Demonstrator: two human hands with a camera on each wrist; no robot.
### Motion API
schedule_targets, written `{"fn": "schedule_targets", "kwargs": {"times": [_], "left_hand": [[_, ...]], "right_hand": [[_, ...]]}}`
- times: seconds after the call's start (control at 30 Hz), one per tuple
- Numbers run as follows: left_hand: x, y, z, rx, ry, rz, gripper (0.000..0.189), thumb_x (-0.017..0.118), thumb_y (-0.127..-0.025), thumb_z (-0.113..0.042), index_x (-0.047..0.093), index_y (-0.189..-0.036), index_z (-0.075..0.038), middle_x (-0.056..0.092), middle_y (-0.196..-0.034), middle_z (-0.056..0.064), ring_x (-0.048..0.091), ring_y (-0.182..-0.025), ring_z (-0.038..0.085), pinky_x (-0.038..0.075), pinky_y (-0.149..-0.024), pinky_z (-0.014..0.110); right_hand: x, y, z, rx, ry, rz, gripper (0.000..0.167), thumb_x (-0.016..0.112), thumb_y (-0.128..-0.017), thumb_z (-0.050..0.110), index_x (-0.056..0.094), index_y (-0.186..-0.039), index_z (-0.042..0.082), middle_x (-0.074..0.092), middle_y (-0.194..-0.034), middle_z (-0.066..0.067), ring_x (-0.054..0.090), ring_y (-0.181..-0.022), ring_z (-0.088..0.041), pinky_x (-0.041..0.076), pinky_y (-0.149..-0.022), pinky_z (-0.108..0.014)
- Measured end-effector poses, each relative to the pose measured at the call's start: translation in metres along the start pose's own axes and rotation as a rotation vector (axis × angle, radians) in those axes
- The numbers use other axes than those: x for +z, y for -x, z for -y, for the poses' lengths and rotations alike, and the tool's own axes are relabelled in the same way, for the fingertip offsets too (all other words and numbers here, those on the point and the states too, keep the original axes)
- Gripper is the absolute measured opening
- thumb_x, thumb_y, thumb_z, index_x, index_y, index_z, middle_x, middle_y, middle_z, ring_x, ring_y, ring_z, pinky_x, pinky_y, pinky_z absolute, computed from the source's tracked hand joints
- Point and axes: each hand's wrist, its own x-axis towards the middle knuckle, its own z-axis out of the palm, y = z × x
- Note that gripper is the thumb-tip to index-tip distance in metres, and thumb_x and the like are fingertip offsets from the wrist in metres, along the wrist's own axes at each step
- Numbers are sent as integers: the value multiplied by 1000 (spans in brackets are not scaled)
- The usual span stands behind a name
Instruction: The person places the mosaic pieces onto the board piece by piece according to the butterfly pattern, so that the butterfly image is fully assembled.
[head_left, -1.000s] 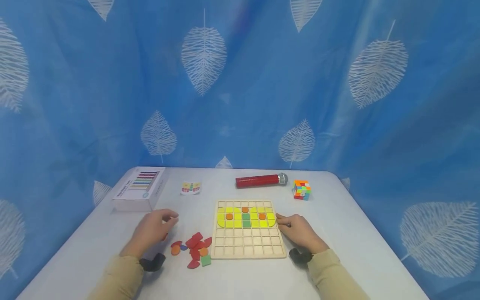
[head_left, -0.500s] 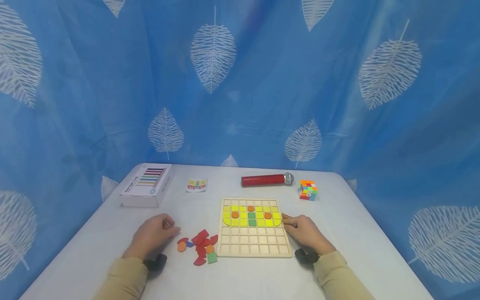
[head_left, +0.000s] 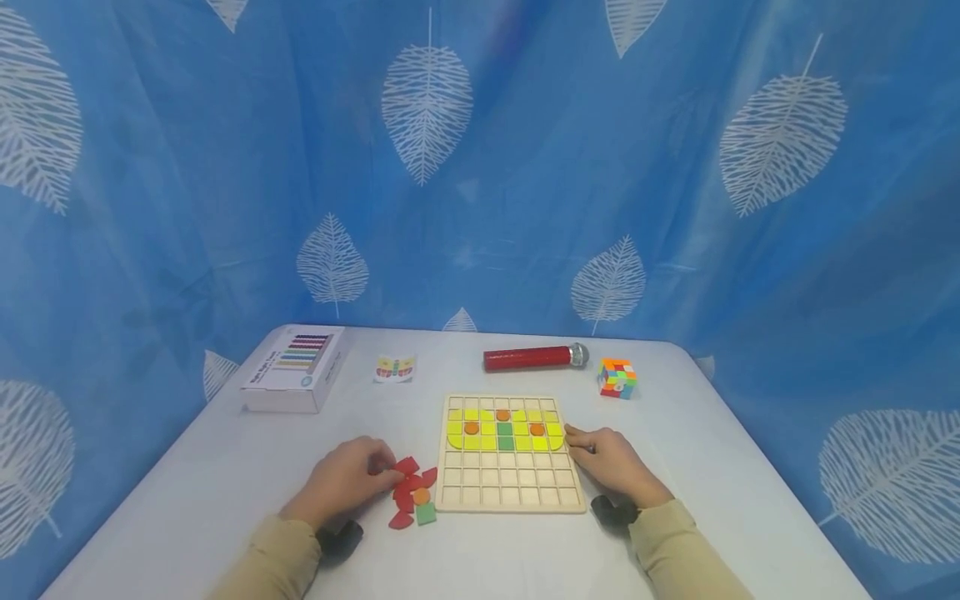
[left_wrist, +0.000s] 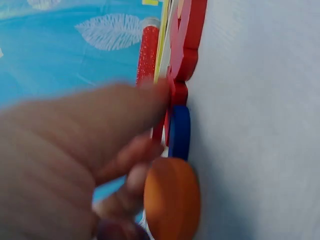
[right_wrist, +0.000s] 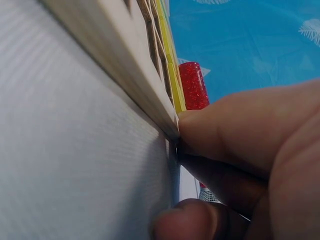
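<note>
Board (head_left: pixel 510 479) bears three orange discs (head_left: pixel 537 429), two green squares (head_left: pixel 505 429), right hand (head_left: pixel 615 461) pinching it, grip of left hand (head_left: pixel 347 477) unclear

a blue curtain (head_left: pixel 510 183) patterned with white leaves (head_left: pixel 427 112) spans the far side. on the white surface (head_left: pixel 487 558), a pale wood-toned grid board (head_left: pixel 509 479) bears yellow tiles (head_left: pixel 455 440), orange discs (head_left: pixel 503 415) and green squares (head_left: pixel 505 430). left: plain red pieces (head_left: pixel 403 500), one blue piece (left_wrist: pixel 180 132). far: a glittery red microphone (head_left: pixel 527 359), a multicoloured cube (head_left: pixel 617 378). near: beige sleeves (head_left: pixel 276 557).

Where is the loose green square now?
In the head view, the loose green square lies on the white table, just left of the wooden board, near its lower-left corner and below a loose orange disc.
</note>
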Motion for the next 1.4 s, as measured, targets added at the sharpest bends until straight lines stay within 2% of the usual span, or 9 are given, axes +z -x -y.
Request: {"fn": "schedule_targets", "kwargs": {"times": [0.13, 0.23, 0.4, 0.5, 0.7, 0.87, 1.07, 1.17, 1.4], "left_hand": [[-2, 0, -4, -27, -34, -58, 29, 87, -81, -38, 72, -99, -21, 62, -86, -5, 58, -79, 13, 55, -73, 36], [-1, 1, -10, 24, -38, -93, 31, 87, -81, -37, 73, -104, -23, 62, -89, -7, 59, -81, 10, 55, -74, 35], [5, 5, -22, 174, -30, 5, 23, 87, -82, -38, 78, -102, -29, 59, -88, -15, 56, -81, 5, 52, -77, 32], [7, 7, -26, 194, -62, 60, 20, 85, -83, -39, 79, -100, -31, 58, -85, -16, 54, -79, 5, 51, -77, 32], [7, 5, -30, 138, -11, 64, 22, 87, -83, -35, 74, -98, -25, 61, -86, -12, 57, -78, 6, 56, -79, 32], [8, 7, -30, 73, 71, 33, 20, 87, -82, -34, 72, -91, -26, 62, -81, -11, 57, -77, 9, 53, -76, 32], [10, 4, -38, 23, 251, -14, 17, 84, -85, -32, 71, -87, -21, 64, -78, -5, 57, -70, 14, 49, -64, 30], [11, -2, -50, 25, 319, 11, 17, 82, -87, -29, 70, -88, -17, 65, -80, -2, 59, -67, 16, 51, -60, 29], [21, -16, -76, -7, 277, 31, 16, 79, -89, -28, 69, -87, -16, 65, -70, 1, 58, -57, 18, 47, -49, 29]], "right_hand": [[0, 0, -1, -3, 2, -5, 35, 70, -98, 24, 70, -132, 14, 59, -148, 0, 46, -144, -37, 39, -113, -59], [1, 0, -2, -3, 3, -13, 35, 70, -98, 24, 70, -131, 13, 60, -147, 1, 47, -143, -37, 39, -113, -58], [1, 1, -2, -7, 0, -16, 35, 70, -98, 23, 71, -130, 13, 60, -147, 0, 48, -143, -37, 39, -113, -58], [1, 0, -2, -11, 4, -15, 35, 69, -98, 24, 71, -130, 13, 60, -147, 0, 47, -143, -37, 39, -113, -59], [0, -2, -3, 1, 7, -24, 35, 69, -98, 26, 71, -131, 14, 60, -147, 1, 47, -144, -37, 38, -113, -60], [1, -2, -4, 0, 3, -14, 36, 69, -98, 26, 70, -132, 14, 59, -148, 0, 46, -144, -37, 38, -114, -59], [2, 0, -5, -15, 4, -18, 35, 68, -98, 23, 71, -131, 12, 60, -147, -2, 46, -144, -38, 37, -114, -60], [1, 2, -5, -7, 12, -24, 34, 68, -98, 24, 71, -130, 13, 60, -147, -2, 46, -144, -39, 37, -114, -60], [4, 1, -3, -14, -16, -23, 34, 69, -98, 23, 71, -130, 12, 60, -147, -1, 46, -144, -37, 37, -115, -59]]}}
